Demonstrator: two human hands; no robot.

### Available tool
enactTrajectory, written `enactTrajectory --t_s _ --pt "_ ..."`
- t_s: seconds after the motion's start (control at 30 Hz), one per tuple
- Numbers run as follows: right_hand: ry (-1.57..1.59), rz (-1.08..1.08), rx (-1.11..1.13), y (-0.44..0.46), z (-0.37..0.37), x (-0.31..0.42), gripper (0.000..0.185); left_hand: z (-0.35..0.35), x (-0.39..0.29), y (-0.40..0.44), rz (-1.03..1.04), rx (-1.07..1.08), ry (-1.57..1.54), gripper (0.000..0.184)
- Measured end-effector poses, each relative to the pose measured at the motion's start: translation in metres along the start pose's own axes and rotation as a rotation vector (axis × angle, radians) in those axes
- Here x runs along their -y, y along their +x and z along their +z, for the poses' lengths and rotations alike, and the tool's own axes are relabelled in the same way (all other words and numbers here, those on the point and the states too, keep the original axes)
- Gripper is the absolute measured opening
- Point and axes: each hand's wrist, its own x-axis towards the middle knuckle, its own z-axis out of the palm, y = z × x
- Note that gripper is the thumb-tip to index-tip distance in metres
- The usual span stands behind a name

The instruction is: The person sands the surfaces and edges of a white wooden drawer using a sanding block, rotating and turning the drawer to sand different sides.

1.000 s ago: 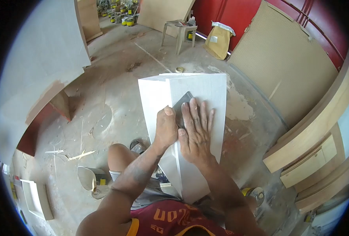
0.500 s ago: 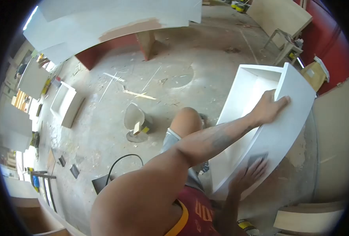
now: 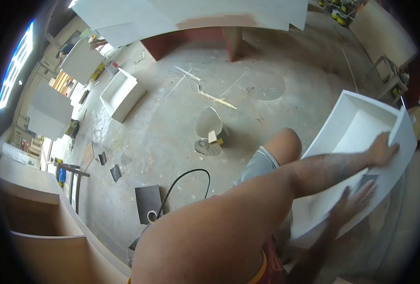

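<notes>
A white drawer-like box (image 3: pixel 329 124) leans at the right, its open inside facing left. My left hand (image 3: pixel 382 150) grips the upper edge of its front panel, thumb over the panel face. Lower on that panel, my right hand (image 3: pixel 354 202) lies flat with fingers stretched out. A dark sanding sheet (image 3: pixel 369 179) lies under its fingertips, against the white surface. My left arm crosses in front of part of the box.
On the floor are a cut-open container (image 3: pixel 209 122), wood splinters (image 3: pixel 218 99), a dark sheet (image 3: pixel 148 201), a tape roll (image 3: pixel 152 216) and a black cable (image 3: pixel 184 173). Another white drawer (image 3: pixel 121 97) stands upper left. A wooden cabinet (image 3: pixel 72 232) fills the lower left.
The view has swung left, so the box now appears farther right. My left hand has gone from beside my right hand to the panel's upper edge. My right hand has moved lower on the panel.
</notes>
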Motion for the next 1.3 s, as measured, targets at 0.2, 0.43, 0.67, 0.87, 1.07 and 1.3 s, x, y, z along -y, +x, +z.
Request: enactTrajectory --t_s 0.2,0.43,0.67,0.87,1.07,1.3 --pt "-0.036 0.210 0.162 -0.141 0.012 0.031 0.073 -0.072 -0.048 0.020 -0.104 0.159 -0.206 0.041" --pt "-0.062 0.059 0.005 -0.013 0.018 0.014 0.077 -0.043 -0.032 0.000 0.010 -0.125 0.008 0.042" --pt "-0.171 0.017 0.151 -0.088 0.032 0.022 0.065 -0.071 0.014 0.056 -0.086 0.111 0.472 0.055" --pt "0.008 0.217 0.402 -0.207 -0.016 0.044 0.082 -0.150 0.075 0.110 0.117 0.214 0.866 0.042" --pt "0.212 0.124 0.122 -0.060 0.007 0.075 0.076 -0.185 0.032 0.070 0.012 0.253 0.247 0.048" --pt "-0.048 0.568 0.204 -0.134 0.017 -0.002 0.077 -0.176 -0.013 0.048 -0.307 0.123 -0.018 0.054"
